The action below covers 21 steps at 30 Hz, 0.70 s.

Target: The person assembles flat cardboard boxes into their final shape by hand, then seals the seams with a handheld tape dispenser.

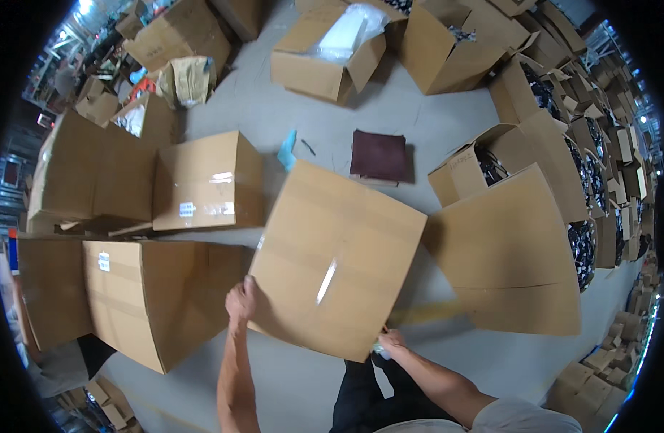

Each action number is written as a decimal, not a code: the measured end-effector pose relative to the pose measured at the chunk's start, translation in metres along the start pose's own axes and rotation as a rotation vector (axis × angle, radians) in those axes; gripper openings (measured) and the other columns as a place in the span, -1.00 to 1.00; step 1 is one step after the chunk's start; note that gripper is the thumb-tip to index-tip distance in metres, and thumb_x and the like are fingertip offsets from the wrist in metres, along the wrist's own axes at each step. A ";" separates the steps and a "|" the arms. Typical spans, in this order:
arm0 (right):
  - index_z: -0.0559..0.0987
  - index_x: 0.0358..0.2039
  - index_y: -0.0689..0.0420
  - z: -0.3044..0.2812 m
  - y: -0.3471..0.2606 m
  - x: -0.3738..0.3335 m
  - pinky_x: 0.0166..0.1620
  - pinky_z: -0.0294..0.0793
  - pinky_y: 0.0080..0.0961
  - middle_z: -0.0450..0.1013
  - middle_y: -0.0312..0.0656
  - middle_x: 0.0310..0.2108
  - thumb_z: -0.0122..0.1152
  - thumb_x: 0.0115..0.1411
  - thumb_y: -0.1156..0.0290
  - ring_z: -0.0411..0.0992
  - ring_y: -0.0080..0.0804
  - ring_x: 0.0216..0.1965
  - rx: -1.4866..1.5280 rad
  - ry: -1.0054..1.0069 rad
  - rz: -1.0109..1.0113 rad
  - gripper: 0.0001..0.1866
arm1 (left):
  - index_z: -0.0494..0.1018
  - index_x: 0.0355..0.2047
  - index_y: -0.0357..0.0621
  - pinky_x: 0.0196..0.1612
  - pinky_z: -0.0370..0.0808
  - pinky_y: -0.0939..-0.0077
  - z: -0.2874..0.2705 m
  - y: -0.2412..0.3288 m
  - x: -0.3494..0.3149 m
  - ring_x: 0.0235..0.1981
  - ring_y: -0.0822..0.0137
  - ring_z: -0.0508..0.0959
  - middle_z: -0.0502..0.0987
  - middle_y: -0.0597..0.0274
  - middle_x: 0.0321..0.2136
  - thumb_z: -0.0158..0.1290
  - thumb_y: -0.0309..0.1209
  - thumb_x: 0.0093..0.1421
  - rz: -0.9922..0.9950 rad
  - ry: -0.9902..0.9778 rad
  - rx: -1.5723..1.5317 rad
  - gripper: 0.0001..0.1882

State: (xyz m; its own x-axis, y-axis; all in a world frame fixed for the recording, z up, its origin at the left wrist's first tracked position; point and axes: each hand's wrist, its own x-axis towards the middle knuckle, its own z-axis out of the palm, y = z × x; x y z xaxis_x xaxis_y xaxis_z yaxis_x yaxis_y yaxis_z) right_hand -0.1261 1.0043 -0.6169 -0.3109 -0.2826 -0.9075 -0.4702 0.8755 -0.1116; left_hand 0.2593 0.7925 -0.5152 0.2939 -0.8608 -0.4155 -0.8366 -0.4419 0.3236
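Observation:
A large closed cardboard box (332,252) is tilted in front of me, with a short shiny strip of tape near the middle of its face. My left hand (241,299) is closed on the box's left edge, near its lower left corner. By the lower right corner, my right hand (393,342) has its fingers curled together. Something small and pale shows beneath those fingers, too little of it to name. The box hides part of the floor beyond it.
Closed cartons (194,184) and a taller box (176,289) stand at left, with another person's arm (25,317) behind. A dark maroon folded item (378,155) and a light blue piece (287,150) lie on the floor. Open cartons (462,162) line the right.

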 end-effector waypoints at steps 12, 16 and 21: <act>0.53 -0.06 0.21 -0.138 0.189 -0.043 -0.07 0.51 -0.19 0.53 -0.13 -0.14 0.10 0.28 0.16 0.52 -0.22 -0.13 0.821 0.013 0.081 -0.62 | 0.55 -0.15 -0.29 -0.32 0.46 0.35 -0.093 0.357 -0.187 -0.47 0.28 0.51 0.56 0.11 -0.45 0.20 -0.20 0.14 0.966 -0.047 -0.557 -0.59; 0.45 0.11 0.21 -0.167 0.200 -0.165 0.14 0.36 -0.33 0.46 -0.15 0.04 0.06 0.31 0.15 0.44 -0.32 0.04 1.182 -0.353 -0.540 -0.52 | 0.57 -0.25 -0.24 -0.18 0.48 0.23 -0.122 0.424 -0.258 -0.27 0.14 0.62 0.63 0.04 -0.28 0.19 -0.12 0.14 1.120 0.310 -0.275 -0.60; 0.49 0.04 0.27 -0.212 0.116 -0.213 0.08 0.36 -0.42 0.50 -0.15 -0.03 0.11 0.27 0.18 0.44 -0.42 0.00 0.774 -0.139 -0.427 -0.54 | 0.58 -0.20 -0.23 -0.18 0.46 0.34 -0.196 0.438 -0.287 -0.31 0.18 0.63 0.64 0.07 -0.27 0.23 -0.16 0.10 1.163 0.409 -0.315 -0.60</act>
State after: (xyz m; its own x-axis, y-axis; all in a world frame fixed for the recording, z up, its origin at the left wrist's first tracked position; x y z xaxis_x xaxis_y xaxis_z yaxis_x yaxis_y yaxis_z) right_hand -0.2894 1.0832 -0.3505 -0.1109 -0.6388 -0.7614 0.1816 0.7402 -0.6474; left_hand -0.1011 0.7961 -0.0878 -0.3693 -0.7691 0.5217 -0.5669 0.6313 0.5293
